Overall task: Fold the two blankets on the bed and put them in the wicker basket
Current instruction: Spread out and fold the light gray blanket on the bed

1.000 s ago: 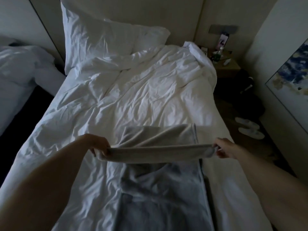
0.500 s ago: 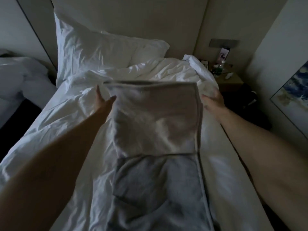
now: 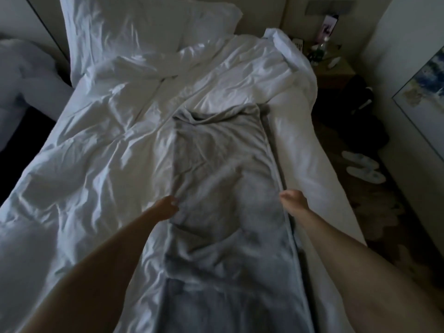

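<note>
Head camera is looking down at the left hand (image 3: pixel 168 205), which is curling its fingers on the left edge of the gray blanket (image 3: pixel 223 164). It looks like it is pinching the cloth. The right hand (image 3: pixel 294 203) is curling round the right edge, at the pale hem, and seems to be holding it too. The picture is dim and blurry, so I am not fully sure of either hold.

The gray blanket is lying between the two hands, on the white cover of the bed (image 3: pixel 96 152). It is making one long strip. Its long way is running from the person straight up toward the pillow (image 3: pixel 144 32). The far end is lying well past both hands. Both hands are sitting about halfway along, one on each side, and neither is nearer. So I am guessing the next fold is going along that long way.

The wicker basket is not showing, and I am seeing only one blanket.

Half a second ago both hands were reaching far up near the pillow with the blanket's end. Now they are back nearer the person, and the blanket is lying spread out and a bit wrinkled.
</note>
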{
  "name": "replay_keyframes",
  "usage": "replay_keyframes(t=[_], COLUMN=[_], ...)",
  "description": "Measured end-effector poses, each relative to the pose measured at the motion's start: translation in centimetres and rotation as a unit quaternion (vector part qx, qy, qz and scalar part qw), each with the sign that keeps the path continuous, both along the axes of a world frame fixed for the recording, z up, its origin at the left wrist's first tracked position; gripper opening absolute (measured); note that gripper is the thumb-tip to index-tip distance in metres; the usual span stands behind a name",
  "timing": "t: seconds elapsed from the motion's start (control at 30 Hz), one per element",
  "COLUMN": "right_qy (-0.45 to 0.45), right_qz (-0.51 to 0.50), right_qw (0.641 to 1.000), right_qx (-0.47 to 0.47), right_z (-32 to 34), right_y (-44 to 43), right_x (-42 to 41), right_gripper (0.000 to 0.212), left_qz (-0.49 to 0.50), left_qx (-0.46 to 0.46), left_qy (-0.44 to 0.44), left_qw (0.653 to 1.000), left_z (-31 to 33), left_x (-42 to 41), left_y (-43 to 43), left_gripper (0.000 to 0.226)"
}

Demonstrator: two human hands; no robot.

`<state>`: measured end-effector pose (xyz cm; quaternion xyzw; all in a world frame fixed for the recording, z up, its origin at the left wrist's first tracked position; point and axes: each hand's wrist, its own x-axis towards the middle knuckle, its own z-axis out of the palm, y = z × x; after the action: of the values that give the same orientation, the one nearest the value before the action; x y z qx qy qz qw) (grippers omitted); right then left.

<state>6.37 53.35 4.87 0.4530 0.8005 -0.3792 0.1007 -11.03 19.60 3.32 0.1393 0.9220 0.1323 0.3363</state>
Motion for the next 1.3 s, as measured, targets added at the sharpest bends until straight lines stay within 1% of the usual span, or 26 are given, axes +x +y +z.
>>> replay_keyframes(t=[0.07,0.13,0.17,0.2,0.23,0.27,0.3,0.33,0.4,0.47,0.5,0.57,0.63,0.67,0.73,0.77,0.8,0.87,0.93,0.97,1.0,1.07,1.13,1.17,1.23,1.3], right_qy=[-0.027,-0.05,-0.064,-0.082,-0.097,-0.098,-0.088,-0.066,-0.024,-0.009,-0.013,-0.043,-0.044,-0.026,0.022,0.036,0.037,0.044,0.08,0.097,0.104,0.087,0.046,0.035,0.021,0.01], right_qz=[0.001,0.004,0.008,0.006,-0.003,-0.016,-0.029,-0.034,-0.041,-0.083,-0.115,-0.156,-0.171,-0.178,-0.197,-0.199,-0.192,-0.18,-0.19,-0.191,-0.186,-0.17,-0.159,-0.155,-0.143,-0.124], right_qw=[1.0,0.999,0.997,0.995,0.993,0.991,0.991,0.992,0.994,0.992,0.988,0.981,0.98,0.981,0.98,0.979,0.981,0.983,0.976,0.973,0.974,0.981,0.986,0.987,0.989,0.992], right_qx=[0.008,0.021,0.031,0.049,0.069,0.086,0.101,0.102,0.101,0.094,0.098,0.103,0.092,0.076,0.026,0.004,-0.006,0.016,0.07,0.085,0.079,0.035,0.005,-0.007,-0.015,-0.005], right_z=[-1.8,-3.5,-4.4,-5.4,-6.1,-6.8,-7.4,-8.0,-9.3,-9.9,-10.3,-11.1,-11.7,-11.9,-12.2,-12.4,-12.5,-12.2,-11.6,-11.3,-11.2,-11.3,-12.0,-12.3,-12.7,-12.7], right_y=[-2.0,-3.8,-4.6,-5.2,-5.7,-6.0,-6.1,-6.0,-5.4,-4.5,-3.8,-2.8,-2.5,-2.5,-2.9,-3.2,-3.4,-3.9,-4.2,-4.3,-4.6,-5.5,-6.6,-7.1,-8.2,-8.9], right_x=[4.8,9.5,11.6,13.4,14.8,15.9,16.4,16.6,16.4,16.4,16.7,17.8,18.2,17.9,16.8,16.4,16.2,16.3,17.0,17.5,18.1,19.8,22.1,23.4,25.6,27.4], right_gripper=[0.025,0.02,0.02,0.027,0.035,0.036,0.028,0.019,0.032,0.026,0.025,0.027,0.03,0.033,0.042,0.045,0.047,0.047,0.042,0.04,0.04,0.043,0.048,0.051,0.05,0.036], left_qz=[0.046,0.106,0.136,0.165,0.193,0.221,0.251,0.274,0.311,0.349,0.358,0.363,0.381,0.388,0.39,0.376,0.361,0.366,0.407,0.419,0.413,0.371,0.351,0.347,0.333,0.311], left_qx=[-0.016,-0.007,0.01,0.032,0.066,0.099,0.137,0.165,0.206,0.224,0.219,0.176,0.156,0.157,0.172,0.18,0.184,0.211,0.256,0.266,0.262,0.225,0.196,0.184,0.154,0.141], left_qy=[-0.024,-0.055,-0.077,-0.103,-0.12,-0.123,-0.119,-0.104,-0.077,-0.077,-0.069,-0.02,0.001,-0.011,-0.072,-0.101,-0.11,-0.076,-0.025,-0.012,-0.018,-0.085,-0.165,-0.179,-0.168,-0.141], left_qw=[0.999,0.993,0.988,0.98,0.972,0.962,0.951,0.942,0.925,0.907,0.905,0.915,0.912,0.908,0.902,0.903,0.908,0.903,0.876,0.868,0.872,0.897,0.901,0.902,0.915,0.929], left_z=[-1.4,-2.9,-3.6,-4.4,-5.1,-5.9,-6.4,-7.1,-8.2,-9.2,-9.7,-10.9,-11.4,-11.5,-12.1,-12.2,-12.2,-11.7,-10.4,-9.8,-9.2,-8.6,-8.8,-8.9,-9.1,-9.0], left_x=[3.9,7.3,8.6,9.8,10.7,11.3,11.7,11.8,11.6,11.3,11.1,10.8,11.0,11.2,11.8,12.3,12.8,13.5,13.9,14.3,14.7,16.6,19.0,20.2,22.1,23.3], left_y=[-2.5,-4.5,-5.2,-5.7,-6.0,-6.2,-6.1,-5.9,-5.4,-5.1,-5.2,-6.1,-6.9,-7.3,-8.0,-8.2,-8.4,-8.7,-9.1,-9.4,-9.7,-10.5,-11.6,-12.1,-12.8,-13.1], left_gripper=[0.054,0.055,0.056,0.056,0.051,0.038,0.022,0.018,0.022,0.018,0.017,0.021,0.028,0.033,0.038,0.037,0.032,0.027,0.032,0.035,0.037,0.039,0.042,0.047,0.051,0.043])
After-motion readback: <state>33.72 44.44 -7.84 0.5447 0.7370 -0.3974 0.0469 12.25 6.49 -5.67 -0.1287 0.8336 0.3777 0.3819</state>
